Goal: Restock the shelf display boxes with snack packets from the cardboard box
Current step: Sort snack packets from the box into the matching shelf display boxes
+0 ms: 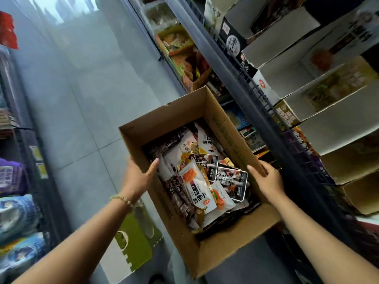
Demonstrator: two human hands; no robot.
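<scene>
Wears a thin beaded bracelet (122,199) on the left wrist, small pale yellow-green and gold beads in a single strand. Shows bare forearms from the bottom edge up, with left hand (137,178) and right hand (267,178) bare as well

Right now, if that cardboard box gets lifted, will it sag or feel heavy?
Probably fairly light: the snack packets are small pouches, loosely piled. The cardboard box has straight walls, so likely stiff. Loose packets may slide if it tilts.
</scene>
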